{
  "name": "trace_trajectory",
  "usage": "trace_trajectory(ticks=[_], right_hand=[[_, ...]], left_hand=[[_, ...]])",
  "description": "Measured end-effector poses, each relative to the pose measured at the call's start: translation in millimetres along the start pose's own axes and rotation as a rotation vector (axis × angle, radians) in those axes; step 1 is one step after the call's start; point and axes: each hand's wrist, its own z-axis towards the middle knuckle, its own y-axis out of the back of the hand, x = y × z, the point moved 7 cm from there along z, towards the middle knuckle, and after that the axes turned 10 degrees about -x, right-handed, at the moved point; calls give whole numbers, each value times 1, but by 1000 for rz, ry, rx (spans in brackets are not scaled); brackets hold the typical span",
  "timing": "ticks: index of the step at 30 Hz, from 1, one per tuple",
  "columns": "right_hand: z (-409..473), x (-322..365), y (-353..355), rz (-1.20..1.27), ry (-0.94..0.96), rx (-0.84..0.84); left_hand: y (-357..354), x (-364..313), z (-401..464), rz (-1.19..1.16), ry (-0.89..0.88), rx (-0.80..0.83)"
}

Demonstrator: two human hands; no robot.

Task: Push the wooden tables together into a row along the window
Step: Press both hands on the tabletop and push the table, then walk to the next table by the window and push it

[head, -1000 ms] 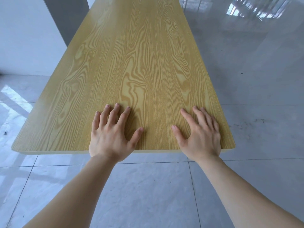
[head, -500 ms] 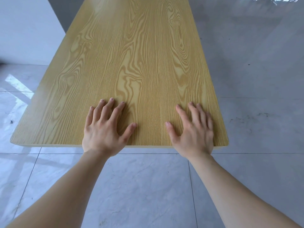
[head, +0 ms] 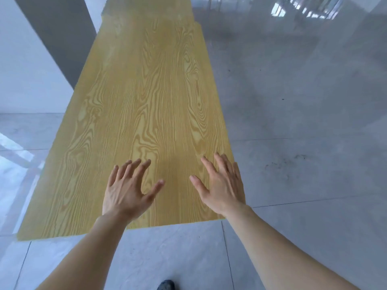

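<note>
Wooden table (head: pixel 146 105) stretches away from us across the middle of the view, its near edge just ahead of our wrists and its far end meeting a second wooden top (head: pixel 146 9) at the top of the frame, slightly offset to the left. We can read no brand, label or writing anywhere on it; only bold yellow grain runs lengthwise.

Our left hand (head: pixel 127 189) is over the tabletop near the near edge, a little left of centre, fingers spread wide and thumb out to the right, holding nothing. Whether its palm touches the wood we cannot tell; the picture is a bit blurred. Our right hand (head: pixel 222 185) is by the near right corner, fingers splayed and also empty, its outer fingers reaching the right edge. Both forearms are bare and extend forward from the bottom corners.

Beneath is a glossy grey tiled floor (head: pixel 303 143) that reflects bright window light at the upper right and at the left. A white wall (head: pixel 25 70) and a dark grey pillar (head: pixel 60 32) stand left of the table. A dark shoe tip (head: pixel 166 285) shows at the bottom edge.
</note>
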Motion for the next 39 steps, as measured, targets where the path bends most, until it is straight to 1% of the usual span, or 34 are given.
trace_trajectory(ticks=[6,10,13,17,24,28,32,36,39], right_hand=[[53,-30,136,44,-87,16],[82,-82,221,75,-132,-21],[112,-139,270,70,-158,-85],[158,-234,320,29,-163,-116],[242,-395,405,15,-147,-168],[305,-451,430,-7,-118,-164],[381,-492,436,-6,-75,-146],[480,-520,443,-11,-29,-195],[573,-538,447,-22,-11,-187]], left_hand=[[75,-112,93,-79,-149,-13],[107,-208,149,-106,-229,-43],[114,-284,192,-115,-290,-93],[103,-389,246,-99,-333,-135],[79,-545,333,-11,-305,-156],[69,-597,387,7,-296,-180],[49,-632,455,16,-269,-230],[24,-650,549,27,-235,-257],[13,-663,635,21,-227,-269]])
